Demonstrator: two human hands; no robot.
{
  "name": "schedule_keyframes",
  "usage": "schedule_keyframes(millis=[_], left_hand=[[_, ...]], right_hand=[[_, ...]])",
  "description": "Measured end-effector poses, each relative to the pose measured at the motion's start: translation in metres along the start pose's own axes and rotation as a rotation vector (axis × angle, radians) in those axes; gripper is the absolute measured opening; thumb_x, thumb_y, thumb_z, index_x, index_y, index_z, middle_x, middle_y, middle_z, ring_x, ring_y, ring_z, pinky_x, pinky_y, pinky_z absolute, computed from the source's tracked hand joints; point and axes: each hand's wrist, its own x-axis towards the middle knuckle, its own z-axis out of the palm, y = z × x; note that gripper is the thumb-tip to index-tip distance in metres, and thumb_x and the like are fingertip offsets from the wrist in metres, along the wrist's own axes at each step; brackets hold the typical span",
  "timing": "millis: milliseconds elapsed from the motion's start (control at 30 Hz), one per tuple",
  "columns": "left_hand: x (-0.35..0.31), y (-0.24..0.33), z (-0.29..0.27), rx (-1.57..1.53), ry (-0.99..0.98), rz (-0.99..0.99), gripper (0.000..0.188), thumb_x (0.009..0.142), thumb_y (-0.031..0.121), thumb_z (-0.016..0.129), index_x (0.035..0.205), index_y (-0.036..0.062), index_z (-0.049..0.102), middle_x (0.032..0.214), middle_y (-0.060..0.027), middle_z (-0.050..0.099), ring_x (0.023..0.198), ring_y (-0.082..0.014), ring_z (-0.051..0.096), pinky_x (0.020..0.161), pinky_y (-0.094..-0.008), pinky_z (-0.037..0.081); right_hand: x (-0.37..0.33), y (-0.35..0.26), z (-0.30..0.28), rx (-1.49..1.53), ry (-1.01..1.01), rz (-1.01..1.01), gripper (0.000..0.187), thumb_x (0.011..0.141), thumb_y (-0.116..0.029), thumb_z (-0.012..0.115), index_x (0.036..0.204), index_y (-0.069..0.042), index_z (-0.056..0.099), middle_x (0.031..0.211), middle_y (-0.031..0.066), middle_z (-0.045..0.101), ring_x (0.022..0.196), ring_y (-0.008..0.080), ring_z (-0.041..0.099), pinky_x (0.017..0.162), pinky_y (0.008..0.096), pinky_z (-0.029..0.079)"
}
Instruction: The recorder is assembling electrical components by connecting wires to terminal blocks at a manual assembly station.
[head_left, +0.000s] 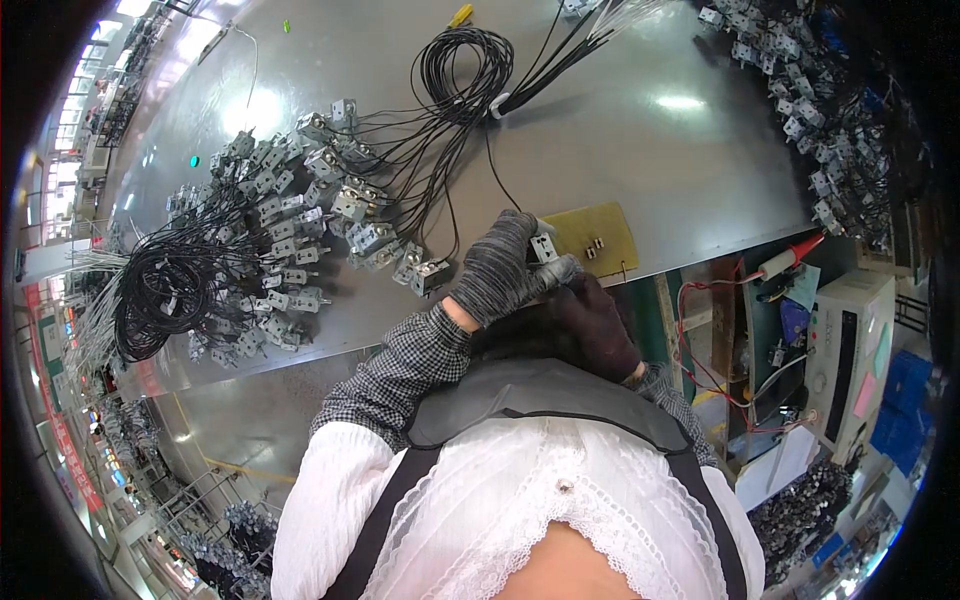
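My left hand (503, 262), in a grey knitted glove, is closed on a small metal block (542, 246) with a black wire running from it up to a coil. The block sits at the left edge of a yellowish board (615, 228), which carries two small metal pins (595, 247). Just below the board, at the table's front edge, my right hand (597, 325) in a dark maroon glove is curled close to the left fingertips. Whatever its fingers hold is hidden.
To the left on the metal table (700, 180) lie many grey metal blocks (285, 240) with black wires, bundled in a coil (165, 300) and another coil (465, 70). More blocks (805, 110) pile up at right. A beige instrument box (845, 350) with red leads stands lower right.
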Motion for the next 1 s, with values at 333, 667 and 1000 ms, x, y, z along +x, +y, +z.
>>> schedule_keyframes(millis=[333, 667, 1000], left_hand=[[-0.020, 0.009, 0.002, -0.887, 0.010, -0.177, 0.064, 0.086, 0.035, 0.087, 0.136, 0.0050, 0.059, 0.122, -0.0203, 0.068, 0.110, -0.0366, 0.071, 0.092, -0.0432, 0.058], [-0.052, -0.048, -0.103, 0.629, -0.254, 0.289, 0.061, 0.083, 0.024, 0.084, 0.138, 0.0127, 0.061, 0.124, -0.0117, 0.070, 0.121, -0.0311, 0.067, 0.112, -0.0493, 0.045], [-0.011, -0.032, -0.024, -0.157, -0.088, 0.038, 0.039, 0.099, 0.020, 0.075, 0.132, 0.0042, 0.064, 0.101, -0.0126, 0.077, 0.093, -0.0195, 0.075, 0.083, -0.0315, 0.060]], right_hand=[[-0.003, 0.012, -0.006, 0.394, 0.026, 0.009, 0.022, 0.111, -0.029, 0.053, 0.116, -0.008, 0.058, 0.103, 0.0025, 0.059, 0.086, 0.0163, 0.059, 0.075, 0.0315, 0.051], [0.027, 0.004, 0.017, 1.292, -0.482, 0.123, 0.038, 0.108, -0.040, 0.060, 0.121, -0.004, 0.058, 0.105, 0.0034, 0.058, 0.092, 0.0178, 0.060, 0.092, 0.0382, 0.052], [0.045, -0.039, -0.018, 0.526, 0.247, -0.237, 0.039, 0.115, -0.026, 0.049, 0.138, 0.005, 0.053, 0.136, 0.0182, 0.065, 0.121, 0.0271, 0.067, 0.108, 0.0397, 0.053]])
